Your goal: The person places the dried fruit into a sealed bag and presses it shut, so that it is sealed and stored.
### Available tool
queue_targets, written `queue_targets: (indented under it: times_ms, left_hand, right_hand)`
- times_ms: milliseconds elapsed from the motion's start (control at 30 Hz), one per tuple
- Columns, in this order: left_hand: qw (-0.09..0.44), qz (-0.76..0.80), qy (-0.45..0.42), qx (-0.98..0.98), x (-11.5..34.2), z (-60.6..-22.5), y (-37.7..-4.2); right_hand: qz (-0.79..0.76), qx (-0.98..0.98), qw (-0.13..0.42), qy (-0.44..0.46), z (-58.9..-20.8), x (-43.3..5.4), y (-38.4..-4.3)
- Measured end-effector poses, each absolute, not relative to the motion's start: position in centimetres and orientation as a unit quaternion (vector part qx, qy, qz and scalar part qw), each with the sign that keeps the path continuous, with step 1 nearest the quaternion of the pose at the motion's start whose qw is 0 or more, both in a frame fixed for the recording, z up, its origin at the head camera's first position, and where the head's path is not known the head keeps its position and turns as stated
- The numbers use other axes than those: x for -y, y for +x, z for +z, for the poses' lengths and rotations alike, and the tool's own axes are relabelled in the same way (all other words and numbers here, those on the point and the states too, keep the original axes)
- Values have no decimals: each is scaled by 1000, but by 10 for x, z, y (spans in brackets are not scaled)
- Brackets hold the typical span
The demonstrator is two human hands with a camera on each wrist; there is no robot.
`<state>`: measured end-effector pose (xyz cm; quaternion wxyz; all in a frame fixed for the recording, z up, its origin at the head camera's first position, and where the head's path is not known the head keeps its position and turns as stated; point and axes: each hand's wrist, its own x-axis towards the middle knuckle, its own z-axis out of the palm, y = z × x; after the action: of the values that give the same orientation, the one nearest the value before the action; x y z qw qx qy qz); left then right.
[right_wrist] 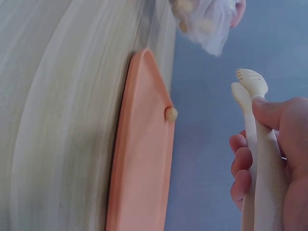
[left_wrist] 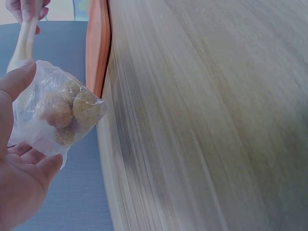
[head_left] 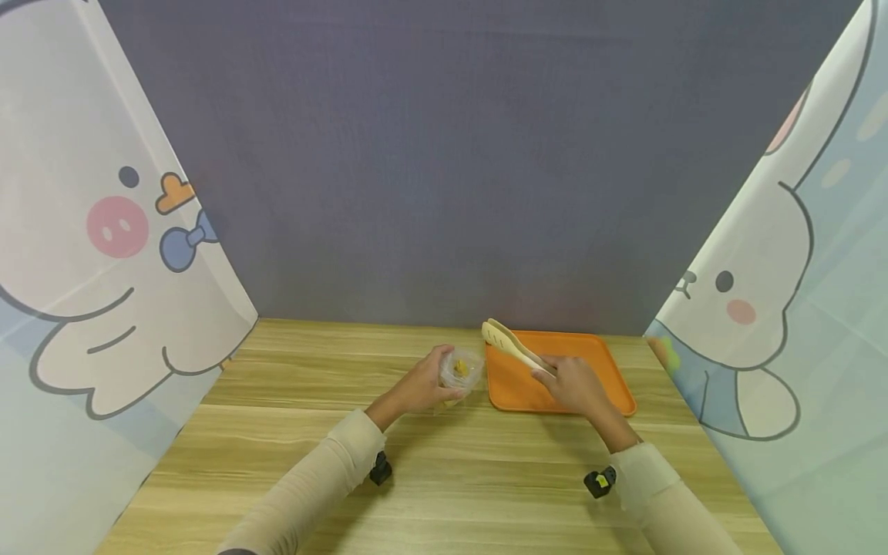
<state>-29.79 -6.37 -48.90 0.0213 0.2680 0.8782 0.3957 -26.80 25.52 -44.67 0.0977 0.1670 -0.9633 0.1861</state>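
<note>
My left hand (head_left: 419, 385) grips a clear plastic bag (left_wrist: 33, 115) between thumb and fingers, just left of the tray. Several round, brownish-yellow balls (left_wrist: 87, 109) are bunched inside the bag. In my right hand (head_left: 576, 381) is a pair of cream tongs (head_left: 512, 346), held above the orange tray (head_left: 516, 389) with the slotted tips pointing left and away. The right wrist view shows the tong tips (right_wrist: 251, 81) close together with nothing between them. One small pale ball (right_wrist: 171, 114) sits at the tray's rim in that view.
The wood-grain table (head_left: 291, 432) runs up to a dark grey back panel (head_left: 416, 169). Cartoon-printed side panels stand at left (head_left: 62, 231) and right (head_left: 832, 270). A small black device hangs by each wrist.
</note>
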Motion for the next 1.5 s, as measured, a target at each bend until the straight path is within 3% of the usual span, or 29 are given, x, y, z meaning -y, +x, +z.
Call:
queue_targets:
  times_ms: [1033, 1500]
  left_hand:
    - [32, 393, 259, -882, 63, -488, -299]
    - [31, 387, 263, -883, 62, -490, -300]
  right_hand:
    - [160, 983, 10, 93, -480, -261, -311]
    - [144, 987, 2, 77, -487, -248, -322]
